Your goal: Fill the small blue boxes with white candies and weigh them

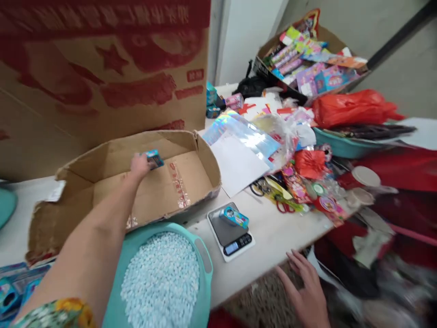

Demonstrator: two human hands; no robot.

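My left hand [139, 166] reaches over the shallow cardboard tray [160, 191], its fingers closed on a small blue box [154, 158] near the tray's back wall. On the digital scale [227, 232] lies another small blue box [235, 217], set at a slant on the dark plate. My right hand [303, 287] hangs off the table's front edge, fingers spread, holding nothing. Between my left forearm and the scale stands a teal basin [204, 278] filled with pale blue pellets [164, 278].
A big printed carton [102, 82] rises behind the tray. White sheets [235, 161], scissors [261, 187] and wrappers crowd the right side. Farther back are a box of colourful packets [300, 59] and a red plastic bag [351, 107] on a teal bowl. Blue packages [13, 291] lie lower left.
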